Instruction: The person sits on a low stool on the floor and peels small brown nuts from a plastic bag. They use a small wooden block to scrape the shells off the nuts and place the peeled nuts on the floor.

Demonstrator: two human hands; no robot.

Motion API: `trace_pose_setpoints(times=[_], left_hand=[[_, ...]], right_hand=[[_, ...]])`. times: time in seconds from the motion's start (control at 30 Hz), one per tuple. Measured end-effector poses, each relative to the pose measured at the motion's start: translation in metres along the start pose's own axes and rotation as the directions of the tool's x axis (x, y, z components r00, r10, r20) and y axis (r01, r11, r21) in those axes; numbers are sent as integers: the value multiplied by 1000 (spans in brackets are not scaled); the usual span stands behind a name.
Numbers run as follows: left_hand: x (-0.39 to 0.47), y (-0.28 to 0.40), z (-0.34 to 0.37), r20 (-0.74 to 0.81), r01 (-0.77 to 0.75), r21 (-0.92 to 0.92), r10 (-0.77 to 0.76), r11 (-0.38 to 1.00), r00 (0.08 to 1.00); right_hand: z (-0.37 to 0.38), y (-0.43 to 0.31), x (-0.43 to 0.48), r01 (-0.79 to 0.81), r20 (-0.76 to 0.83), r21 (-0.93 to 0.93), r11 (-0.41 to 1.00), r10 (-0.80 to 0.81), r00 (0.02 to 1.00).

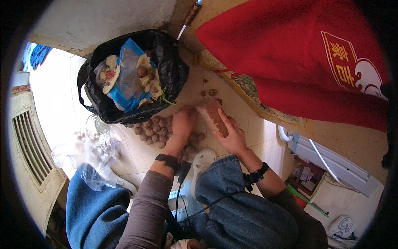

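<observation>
My right hand (233, 139) grips a reddish-brown brick (214, 116), its thumb and fingers around the near end. The brick is blurred at its far end. Close to its left, my left hand (183, 123) is curled low over the floor; its fingertips are blurred, so what they hold cannot be made out. A pile of whole walnuts (152, 130) spreads on the floor under and beside my left wrist. Several walnuts or shell pieces (212, 92) lie beyond the brick.
A black plastic bag (168, 56) full of scraps stands beyond the pile. At left are a glass jar (102, 127) and a clear plastic bag (96, 174). A red cloth (264, 62) hangs at upper right. A cable (214, 203) crosses my lap.
</observation>
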State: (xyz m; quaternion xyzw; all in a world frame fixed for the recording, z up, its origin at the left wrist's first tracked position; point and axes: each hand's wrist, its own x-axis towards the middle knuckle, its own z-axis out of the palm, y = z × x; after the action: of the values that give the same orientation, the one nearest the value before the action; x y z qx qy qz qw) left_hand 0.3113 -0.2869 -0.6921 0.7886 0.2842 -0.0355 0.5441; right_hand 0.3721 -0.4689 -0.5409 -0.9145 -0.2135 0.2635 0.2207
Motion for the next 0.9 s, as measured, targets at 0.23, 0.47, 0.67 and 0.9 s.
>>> trace_pose_setpoints(times=[0.23,0.47,0.67,0.9], left_hand=[[0,-3,-6,0,-20,54,20,998,1000],[6,-15,-19,-217,-80,198,123,977,968],[3,-14,-32,-164,98,114,-78,989,983],[0,-25,-29,-151,12,42,-6,999,989]], right_hand=[[4,-2,1,22,-45,29,999,-21,999],[-8,-17,-6,189,-199,-14,982,-188,962],[18,-9,28,196,-81,-82,977,-203,976],[0,-19,21,158,-161,-70,985,-167,973]])
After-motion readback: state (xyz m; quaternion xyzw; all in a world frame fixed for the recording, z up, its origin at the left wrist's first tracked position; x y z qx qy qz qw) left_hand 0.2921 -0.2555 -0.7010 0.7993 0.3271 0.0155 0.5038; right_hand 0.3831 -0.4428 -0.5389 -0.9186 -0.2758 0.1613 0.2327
